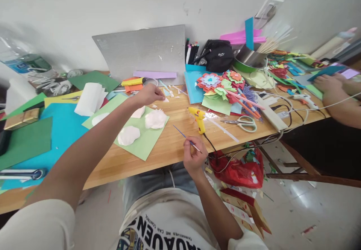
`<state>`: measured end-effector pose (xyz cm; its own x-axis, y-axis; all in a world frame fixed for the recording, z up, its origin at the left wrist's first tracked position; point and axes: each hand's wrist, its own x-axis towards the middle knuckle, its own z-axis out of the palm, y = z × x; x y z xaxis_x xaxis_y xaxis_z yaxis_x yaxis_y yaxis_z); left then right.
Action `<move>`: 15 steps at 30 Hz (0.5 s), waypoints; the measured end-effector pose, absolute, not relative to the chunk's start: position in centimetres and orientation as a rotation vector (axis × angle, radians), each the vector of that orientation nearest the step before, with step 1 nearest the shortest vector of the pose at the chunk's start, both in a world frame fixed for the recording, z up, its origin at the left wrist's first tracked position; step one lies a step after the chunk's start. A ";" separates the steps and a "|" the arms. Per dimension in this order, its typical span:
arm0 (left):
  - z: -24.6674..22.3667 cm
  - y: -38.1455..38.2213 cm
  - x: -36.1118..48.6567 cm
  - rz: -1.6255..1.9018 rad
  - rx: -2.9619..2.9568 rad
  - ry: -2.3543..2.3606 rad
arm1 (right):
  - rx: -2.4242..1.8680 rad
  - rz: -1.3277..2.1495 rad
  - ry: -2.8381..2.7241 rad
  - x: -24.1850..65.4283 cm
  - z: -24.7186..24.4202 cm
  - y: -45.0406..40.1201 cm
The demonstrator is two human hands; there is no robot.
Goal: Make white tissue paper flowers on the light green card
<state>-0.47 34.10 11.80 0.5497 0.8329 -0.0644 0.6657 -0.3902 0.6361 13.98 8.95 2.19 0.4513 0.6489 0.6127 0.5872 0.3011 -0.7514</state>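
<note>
My left hand (150, 94) reaches over the table, its fingertips pinched on a small white paper scrap (166, 99). Below it lies a light green sheet (145, 141) bearing several white cloud-like pieces. One of them, a fluffy white piece (155, 119), has a rough, layered surface; a flatter white piece (129, 135) is nearer the front edge. My right hand (195, 153) is closed around a thin blue paintbrush (183, 134), held at the table's front edge. Just beyond that hand, a yellow hot glue gun (197, 119) stands on the wood.
Scissors (242, 122), a power strip (272, 112) and paper flowers (211, 82) lie to the right. A grey board (141, 52) leans on the wall. At far right, another person's hands (328, 84) hold blue paper near a white glue gun (306, 100). A red bag (239, 173) sits below.
</note>
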 end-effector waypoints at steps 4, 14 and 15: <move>13.0 30.3 -3.3 0.099 2.278 1.092 | -1.361 0.136 -1.140 14.1 2.6 9.1; 9.2 25.3 -5.6 0.061 2.409 1.122 | -1.319 0.270 -1.290 13.3 4.2 10.8; 9.0 25.4 -5.8 0.075 2.405 1.130 | -1.315 0.283 -1.307 13.1 4.2 11.1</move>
<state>-5.81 25.38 9.01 0.6575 0.7385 -0.1494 0.7121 -0.5445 0.4432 13.12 11.06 4.19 0.3388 0.7792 0.5273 0.4914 0.3313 -0.8054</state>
